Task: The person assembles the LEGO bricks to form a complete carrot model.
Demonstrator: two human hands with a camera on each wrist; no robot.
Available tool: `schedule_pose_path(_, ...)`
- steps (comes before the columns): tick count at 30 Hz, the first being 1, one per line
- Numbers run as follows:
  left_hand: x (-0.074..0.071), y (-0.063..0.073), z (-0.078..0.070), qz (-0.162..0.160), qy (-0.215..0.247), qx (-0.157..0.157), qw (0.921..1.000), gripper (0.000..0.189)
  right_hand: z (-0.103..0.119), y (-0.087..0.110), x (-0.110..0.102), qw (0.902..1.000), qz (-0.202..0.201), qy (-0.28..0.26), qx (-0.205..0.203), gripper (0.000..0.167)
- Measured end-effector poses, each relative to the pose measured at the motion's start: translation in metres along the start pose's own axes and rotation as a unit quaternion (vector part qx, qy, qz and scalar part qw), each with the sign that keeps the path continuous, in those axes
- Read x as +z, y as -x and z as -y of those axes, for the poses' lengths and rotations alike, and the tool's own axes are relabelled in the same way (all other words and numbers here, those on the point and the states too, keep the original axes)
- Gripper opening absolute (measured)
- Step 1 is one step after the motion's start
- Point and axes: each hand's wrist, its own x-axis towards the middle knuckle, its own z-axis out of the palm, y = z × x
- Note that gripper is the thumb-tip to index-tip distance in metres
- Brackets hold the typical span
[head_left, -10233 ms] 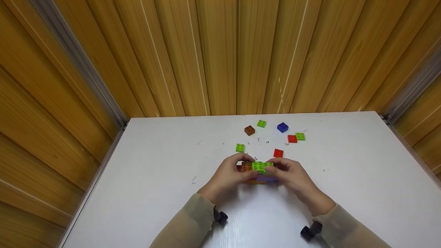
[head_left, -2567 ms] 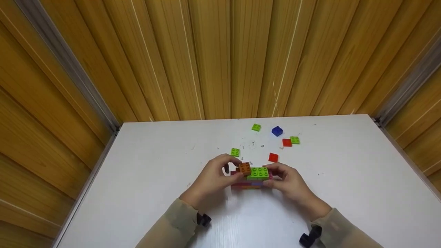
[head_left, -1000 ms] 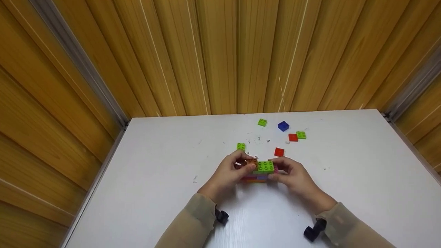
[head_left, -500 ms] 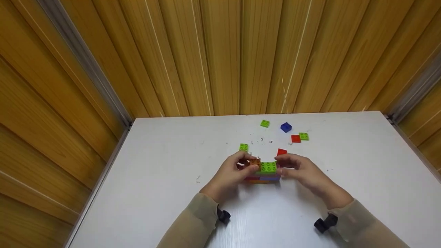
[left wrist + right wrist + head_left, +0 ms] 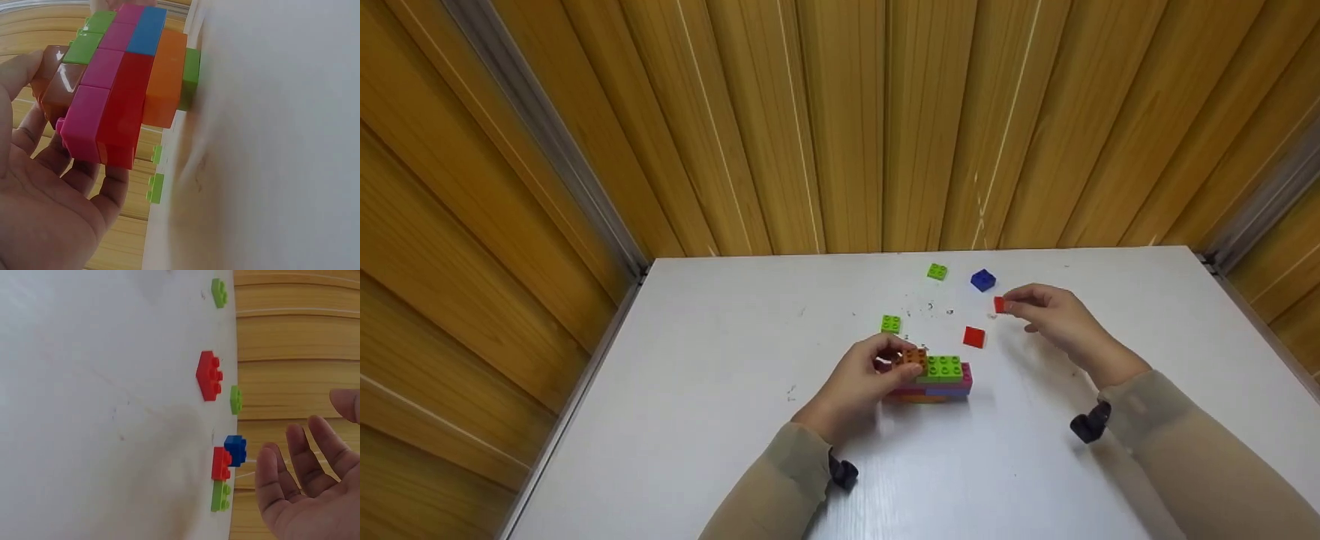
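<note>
Your left fingers (image 5: 885,342) pinch a brown brick (image 5: 915,359) atop the brick stack (image 5: 125,95), which extends to their right; your right fingers (image 5: 1037,289) (relaxed and parted) hover just beside a red brick (image 5: 219,464).

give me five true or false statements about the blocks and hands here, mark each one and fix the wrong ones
1. The person's left hand holds a stack of multicoloured rectangular plastic blocks. True.
2. The dark blue square plastic block sits on top of the stack. False: that block lies on the flat white table.
3. The person's right hand is apart from the stack. True.
4. The rectangular orange plastic block is the lowest in the stack. False: a green plastic block shows beneath it.
5. In the stack, the long red plastic block lies above the orange one. True.
</note>
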Motion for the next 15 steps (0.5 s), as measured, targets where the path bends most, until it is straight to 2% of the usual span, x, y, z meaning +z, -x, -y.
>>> schedule_pose_path(3, 0.001, 0.001, 0.000, 0.000, -0.008, -0.005, 1.0000, 0.030, -0.006, -0.017, -0.005, 0.9996, -0.009, 0.021, 0.016, 0.056)
schedule_pose_path(8, 0.001, 0.001, -0.001, -0.009, -0.042, 0.012, 0.9990, 0.030, -0.002, -0.044, -0.013, 0.9980, -0.021, 0.045, 0.039, 0.058)
schedule_pose_path(10, 0.001, 0.000, -0.002, -0.012, -0.051, 0.019, 0.9985, 0.030, 0.004, -0.055, -0.017, 0.9976, -0.026, 0.037, 0.051, 0.058)
schedule_pose_path(15, 0.002, 0.000, -0.001, -0.013, -0.047, 0.004, 0.9988, 0.029, 0.016, -0.075, -0.019, 0.9950, -0.046, -0.018, 0.087, 0.062)
